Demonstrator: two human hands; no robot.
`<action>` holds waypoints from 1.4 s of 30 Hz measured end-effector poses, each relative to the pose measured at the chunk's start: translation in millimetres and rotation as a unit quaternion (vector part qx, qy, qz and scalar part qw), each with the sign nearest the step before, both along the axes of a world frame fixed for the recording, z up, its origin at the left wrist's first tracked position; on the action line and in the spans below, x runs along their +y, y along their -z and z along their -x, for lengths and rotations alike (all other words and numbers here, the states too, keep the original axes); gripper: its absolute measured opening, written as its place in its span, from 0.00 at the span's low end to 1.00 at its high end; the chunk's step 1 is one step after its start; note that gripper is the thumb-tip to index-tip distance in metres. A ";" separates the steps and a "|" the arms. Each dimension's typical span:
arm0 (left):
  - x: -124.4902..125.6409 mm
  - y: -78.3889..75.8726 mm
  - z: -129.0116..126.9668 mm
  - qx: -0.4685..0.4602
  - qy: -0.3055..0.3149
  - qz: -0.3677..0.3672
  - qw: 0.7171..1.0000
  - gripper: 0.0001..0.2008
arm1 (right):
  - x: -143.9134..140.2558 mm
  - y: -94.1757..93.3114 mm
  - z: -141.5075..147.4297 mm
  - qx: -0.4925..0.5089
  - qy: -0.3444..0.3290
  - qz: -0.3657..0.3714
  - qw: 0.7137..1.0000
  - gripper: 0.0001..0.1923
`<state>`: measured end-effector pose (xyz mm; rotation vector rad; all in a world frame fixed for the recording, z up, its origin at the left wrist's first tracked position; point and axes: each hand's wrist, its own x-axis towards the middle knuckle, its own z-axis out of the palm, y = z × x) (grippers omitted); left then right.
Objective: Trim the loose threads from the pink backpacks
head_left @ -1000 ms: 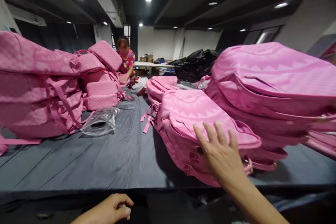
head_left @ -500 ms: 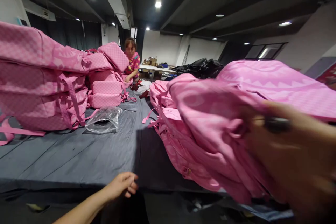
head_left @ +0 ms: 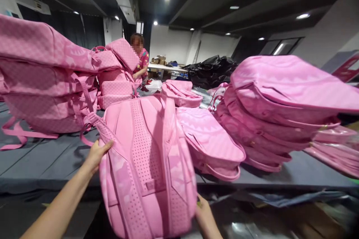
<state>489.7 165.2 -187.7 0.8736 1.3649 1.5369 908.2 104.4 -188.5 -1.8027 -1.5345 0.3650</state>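
A pink backpack [head_left: 146,164] is held up in front, at 6 o'clock, with its padded back and mesh facing the camera. The left hand [head_left: 97,154] holds its left edge by the shoulder strap, fingers curled on it. The right hand [head_left: 204,213] is at its lower right corner; its fingers are hidden, so I cannot tell how they sit. Stacks of pink backpacks [head_left: 280,101] lie on the grey table [head_left: 50,160] at 3 o'clock and 9 o'clock

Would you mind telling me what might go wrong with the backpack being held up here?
The backpack is held only at its edges by the left hand and right hand, so it may slip. Its loose strap hangs near the left stack and could snag there.
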 end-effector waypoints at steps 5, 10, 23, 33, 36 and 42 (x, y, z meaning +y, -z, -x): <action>-10.6 24.2 13.0 0.208 0.003 0.056 0.977 0.37 | -11.7 -0.8 63.5 -0.022 -0.047 -0.047 0.998 0.19; -23.6 38.2 17.2 0.286 -0.007 0.067 0.956 0.38 | 21.0 -34.3 160.4 -0.269 -0.292 0.026 0.917 0.23; 19.4 -4.0 -55.7 0.668 0.118 -0.227 0.699 0.19 | 44.0 45.1 109.4 -0.282 -0.094 0.205 0.933 0.27; 122.8 -4.9 -150.6 0.750 0.409 -0.248 0.457 0.23 | 49.0 67.0 100.2 -0.258 -0.095 0.197 0.941 0.28; 125.0 -9.3 -145.6 0.749 0.408 -0.281 0.441 0.25 | 50.3 68.7 101.1 -0.249 -0.093 0.202 0.943 0.29; 178.1 -39.1 -109.4 0.780 0.390 -0.259 0.417 0.26 | 47.7 62.9 99.3 -0.272 -0.114 0.219 0.930 0.27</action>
